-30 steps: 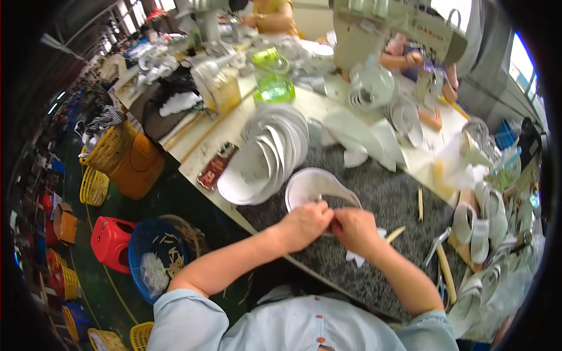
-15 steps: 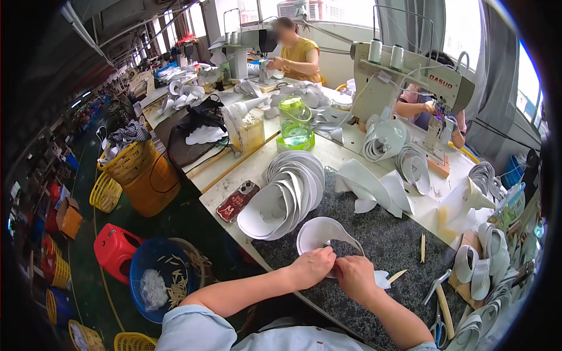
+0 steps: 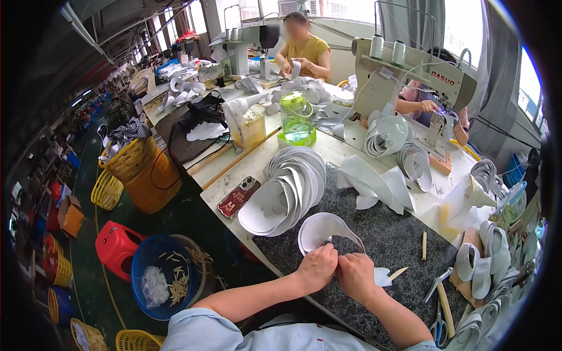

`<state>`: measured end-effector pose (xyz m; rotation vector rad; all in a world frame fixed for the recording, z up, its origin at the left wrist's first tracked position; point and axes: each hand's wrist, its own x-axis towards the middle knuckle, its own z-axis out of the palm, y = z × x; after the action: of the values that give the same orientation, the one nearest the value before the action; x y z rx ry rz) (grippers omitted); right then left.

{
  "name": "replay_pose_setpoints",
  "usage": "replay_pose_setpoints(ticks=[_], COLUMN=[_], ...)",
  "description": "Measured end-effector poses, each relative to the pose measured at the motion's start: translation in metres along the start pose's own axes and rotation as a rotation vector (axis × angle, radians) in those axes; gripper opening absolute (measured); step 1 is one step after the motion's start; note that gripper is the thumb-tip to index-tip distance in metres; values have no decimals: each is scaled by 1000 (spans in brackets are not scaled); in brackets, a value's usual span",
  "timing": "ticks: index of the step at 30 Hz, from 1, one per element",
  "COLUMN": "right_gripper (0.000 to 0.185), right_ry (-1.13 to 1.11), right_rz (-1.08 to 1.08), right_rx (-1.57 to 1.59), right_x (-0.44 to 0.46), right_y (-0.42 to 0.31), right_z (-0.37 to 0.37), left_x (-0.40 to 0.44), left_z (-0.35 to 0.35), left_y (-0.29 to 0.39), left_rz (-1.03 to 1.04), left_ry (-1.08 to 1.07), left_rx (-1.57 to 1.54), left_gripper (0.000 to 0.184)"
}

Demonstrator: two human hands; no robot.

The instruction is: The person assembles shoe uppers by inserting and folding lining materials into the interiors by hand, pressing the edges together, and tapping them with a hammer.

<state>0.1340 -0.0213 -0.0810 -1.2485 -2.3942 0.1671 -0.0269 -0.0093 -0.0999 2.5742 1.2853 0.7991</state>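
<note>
A curled white sheet piece (image 3: 319, 229) stands on the dark speckled work surface (image 3: 386, 245), bent into a loop. My left hand (image 3: 318, 268) and my right hand (image 3: 356, 275) pinch its near edge, side by side with fingertips almost touching. Both hands are closed, and my fingers hide the part they grip. Right of my right hand lie a small white scrap (image 3: 382, 276) and a pale pointed strip (image 3: 399, 274). Beyond the loop, a nested stack of similar curled white pieces (image 3: 281, 196) leans to the left.
A red-cased phone (image 3: 239, 197) lies left of the stack, with a green-lidded bottle (image 3: 297, 120) behind. Scissors (image 3: 438, 327) and a hammer (image 3: 436, 285) lie at right. Two people work at sewing machines (image 3: 418, 76). A blue bucket (image 3: 137, 286) stands on the floor at left.
My hands stay on the curled piece, its loop nearly unmoved. The person in yellow has sat up from the machine, now holding a white piece. The view has shifted slightly.
</note>
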Motion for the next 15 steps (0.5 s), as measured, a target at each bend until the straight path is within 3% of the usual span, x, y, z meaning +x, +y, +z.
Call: replay_pose_setpoints(ticks=[15], right_gripper=[6], right_ry=[38], right_rz=[-6], right_rx=[-46], right_x=[0], right_y=[-4], right_z=[4], left_x=[-6], left_z=[9], left_y=[1], left_rz=[-69], left_ry=[162], left_rx=[-142], left_gripper=[11])
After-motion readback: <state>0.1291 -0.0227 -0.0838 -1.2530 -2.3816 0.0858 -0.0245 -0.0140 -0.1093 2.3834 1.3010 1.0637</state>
